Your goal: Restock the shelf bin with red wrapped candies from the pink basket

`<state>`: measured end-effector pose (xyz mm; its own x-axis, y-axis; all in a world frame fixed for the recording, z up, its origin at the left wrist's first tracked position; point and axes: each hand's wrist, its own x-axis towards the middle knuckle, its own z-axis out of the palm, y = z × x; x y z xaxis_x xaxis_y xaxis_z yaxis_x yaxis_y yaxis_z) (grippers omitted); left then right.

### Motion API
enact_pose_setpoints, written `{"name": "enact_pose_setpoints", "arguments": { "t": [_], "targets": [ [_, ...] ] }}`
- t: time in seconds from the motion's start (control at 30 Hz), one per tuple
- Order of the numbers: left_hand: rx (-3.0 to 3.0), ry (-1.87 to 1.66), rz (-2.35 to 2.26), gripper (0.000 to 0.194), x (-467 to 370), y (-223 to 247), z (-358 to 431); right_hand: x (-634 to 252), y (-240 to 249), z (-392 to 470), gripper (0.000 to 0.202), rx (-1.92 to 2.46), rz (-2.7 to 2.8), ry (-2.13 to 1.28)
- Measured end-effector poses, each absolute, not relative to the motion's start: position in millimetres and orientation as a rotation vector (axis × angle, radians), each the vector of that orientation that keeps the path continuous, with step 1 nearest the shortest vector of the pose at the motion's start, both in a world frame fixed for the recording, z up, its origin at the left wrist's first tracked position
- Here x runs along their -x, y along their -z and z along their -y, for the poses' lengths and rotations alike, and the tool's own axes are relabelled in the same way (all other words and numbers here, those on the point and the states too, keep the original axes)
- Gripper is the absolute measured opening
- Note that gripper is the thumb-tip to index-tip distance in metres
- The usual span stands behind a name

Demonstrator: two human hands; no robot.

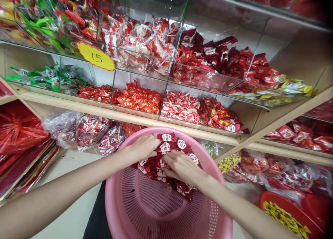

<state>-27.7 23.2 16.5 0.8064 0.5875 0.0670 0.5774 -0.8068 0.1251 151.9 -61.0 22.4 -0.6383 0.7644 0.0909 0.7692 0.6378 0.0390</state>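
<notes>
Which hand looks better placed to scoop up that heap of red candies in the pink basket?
Probably the right hand: it lies flat on the middle of the red candies in the pink basket. The left hand only touches the heap's upper left edge.

Your left hand (142,147) and right hand (182,168) are bare, with no gloves, rings or watch showing. Both forearms are uncovered right to the frame's edge, no sleeves visible. Below, between your arms, you wear a dark garment (97,214).
</notes>
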Motion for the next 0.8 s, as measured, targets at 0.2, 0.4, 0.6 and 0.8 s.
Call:
{"name": "enact_pose_setpoints", "arguments": {
  "t": [0.2, 0.4, 0.6, 0.8],
  "targets": [
    [-2.920, -0.096, -0.965, 0.012, 36.2, -33.2, -16.2, -143.8, -18.1, 62.3, 0.012, 1.363, 2.770, 0.255],
    [-2.863, -0.257, -1.022, 0.007, 46.9, -52.7, -20.5, -154.1, -53.4, 60.2, 0.018, 1.383, 2.672, 0.364],
    [-2.799, -0.399, -1.017, 0.009, 58.0, -55.1, -18.3, -203.2, -167.5, 20.0, 0.021, 1.373, 2.202, 0.599],
    [-2.776, -0.388, -1.065, 0.008, 66.1, -60.8, -8.4, -232.5, -252.3, -50.6, 0.019, 1.558, 1.924, 0.532]
  ]
}}
